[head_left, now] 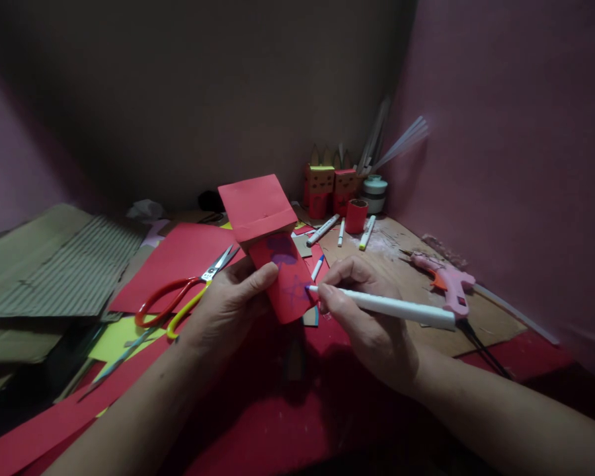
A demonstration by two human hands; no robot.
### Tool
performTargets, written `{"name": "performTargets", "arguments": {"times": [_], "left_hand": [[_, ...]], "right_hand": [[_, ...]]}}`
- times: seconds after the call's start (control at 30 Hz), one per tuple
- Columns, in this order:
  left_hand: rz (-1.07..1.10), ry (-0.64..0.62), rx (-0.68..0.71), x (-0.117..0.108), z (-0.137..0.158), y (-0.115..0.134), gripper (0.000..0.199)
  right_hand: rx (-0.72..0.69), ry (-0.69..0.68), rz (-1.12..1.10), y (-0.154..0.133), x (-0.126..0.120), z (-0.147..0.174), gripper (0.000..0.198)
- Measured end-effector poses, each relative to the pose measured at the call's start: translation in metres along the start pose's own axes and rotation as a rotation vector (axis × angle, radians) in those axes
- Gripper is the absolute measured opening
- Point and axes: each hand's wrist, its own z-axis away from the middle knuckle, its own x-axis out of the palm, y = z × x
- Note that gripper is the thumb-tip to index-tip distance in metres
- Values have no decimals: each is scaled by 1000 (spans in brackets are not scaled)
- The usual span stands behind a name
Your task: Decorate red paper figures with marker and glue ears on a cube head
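Note:
My left hand (233, 297) grips a small red paper-covered figure (258, 208), its thumb pressed on the front. The figure is tilted and has a wide, box-like upper part over a narrower lower part. Purple marks show on the lower part, among them a star outline. In my right hand (364, 311) is a white marker (391, 305), pinched near its tip like a pen. The purple tip touches the figure beside the star. Just behind my left wrist lie scissors (198, 281) with red and yellow handles, blades apart.
A pink glue gun (443, 277) with its cord lies at the right. Decorated red figures (321, 192), a red tube (356, 216), a lidded jar (374, 193) and several markers (323, 230) stand or lie at the back. Corrugated cardboard (54, 271) and red paper (158, 264) cover the left.

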Motion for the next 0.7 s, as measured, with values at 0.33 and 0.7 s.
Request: {"name": "performTargets", "arguments": {"times": [0.33,0.7], "left_hand": [[-8,7,2,1,-1,1,29],[-14,6,-2,1,-1,1,33]], "right_hand": [[-22,6,-18,0,2,0,12],[-19,7,-25,1,2,0,13]]}}
